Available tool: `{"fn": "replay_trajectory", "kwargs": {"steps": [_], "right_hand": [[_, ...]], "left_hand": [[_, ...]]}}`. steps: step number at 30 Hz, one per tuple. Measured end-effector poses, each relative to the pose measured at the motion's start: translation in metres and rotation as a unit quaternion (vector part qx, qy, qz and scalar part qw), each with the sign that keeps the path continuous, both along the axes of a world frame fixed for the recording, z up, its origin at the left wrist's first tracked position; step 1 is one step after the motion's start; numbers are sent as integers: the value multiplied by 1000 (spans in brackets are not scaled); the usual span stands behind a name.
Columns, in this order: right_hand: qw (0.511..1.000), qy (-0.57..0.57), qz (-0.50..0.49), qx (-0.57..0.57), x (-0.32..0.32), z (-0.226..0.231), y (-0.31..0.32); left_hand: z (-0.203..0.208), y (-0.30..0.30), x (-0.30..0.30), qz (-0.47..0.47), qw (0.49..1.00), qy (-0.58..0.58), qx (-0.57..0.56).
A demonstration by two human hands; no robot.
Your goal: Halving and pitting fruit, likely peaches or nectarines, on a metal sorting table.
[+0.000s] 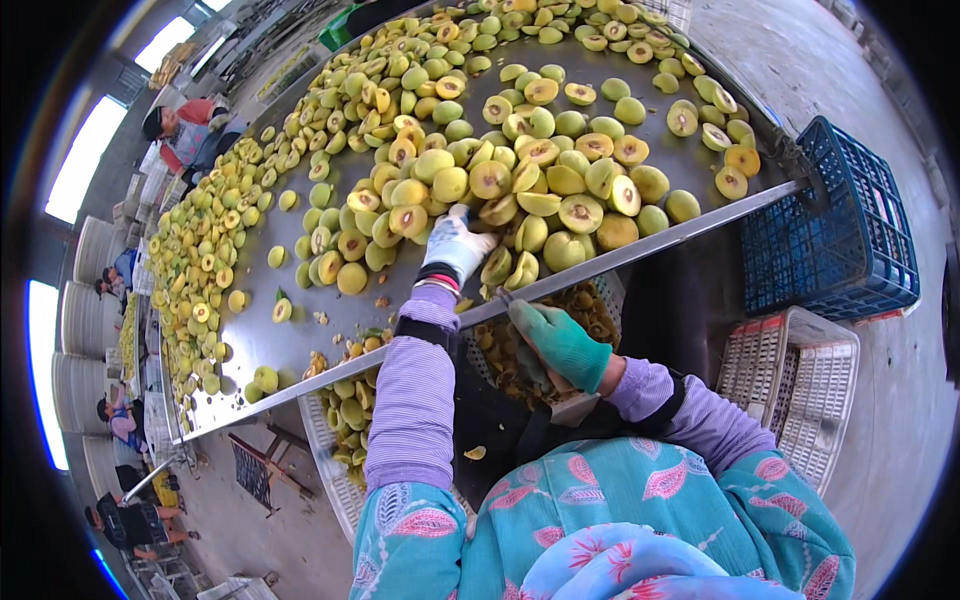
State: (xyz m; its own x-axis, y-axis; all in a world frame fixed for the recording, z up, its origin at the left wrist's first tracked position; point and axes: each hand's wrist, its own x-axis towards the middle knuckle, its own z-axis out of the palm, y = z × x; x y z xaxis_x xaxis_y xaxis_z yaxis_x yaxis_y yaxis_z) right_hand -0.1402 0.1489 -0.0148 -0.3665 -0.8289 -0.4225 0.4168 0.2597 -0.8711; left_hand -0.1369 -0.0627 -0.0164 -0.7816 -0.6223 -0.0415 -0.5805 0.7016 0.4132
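Halved and whole yellow-green stone fruits (540,150), many with brown centres, lie heaped on a wide metal sorting table (270,350). My left hand (460,247), in a white glove, reaches over the table's near edge into the heap. Its thumb and forefinger are spread against the fruit, and the other fingertips are partly hidden. My right hand (562,345), in a green glove, is closed just below the table's raised rim. A small dark tip sticks out of it at the rim; the rest of that thing is hidden in the glove.
Below the rim stand a crate of brown-yellow scraps (580,310) and a white crate of fruit (350,415). At right are a blue plastic crate (835,230) and a white slatted crate (785,370). Other people (185,135) are along the left side.
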Motion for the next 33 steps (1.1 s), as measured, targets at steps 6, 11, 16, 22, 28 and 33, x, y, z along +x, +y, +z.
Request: {"fn": "replay_trajectory", "kwargs": {"steps": [6, 11, 16, 22, 28, 33], "right_hand": [[894, 433, -104, -54, -12, 7, -22], [885, 459, -70, -40, 8, 4, -27], [877, 472, -77, -41, 16, 10, -20], [898, 434, -53, -43, 26, 6, -22], [934, 296, -117, -160, 45, -11, -35], [926, -312, 212, -2, 23, 26, -19]], "left_hand": [[10, 25, 52, 111, 812, 330, 469], [10, 70, 80, 44, 693, 491, 526], [12, 77, 78, 154, 682, 498, 513], [10, 90, 72, 196, 708, 525, 430], [8, 93, 79, 165, 712, 540, 418], [13, 91, 109, 178, 652, 511, 530]]}}
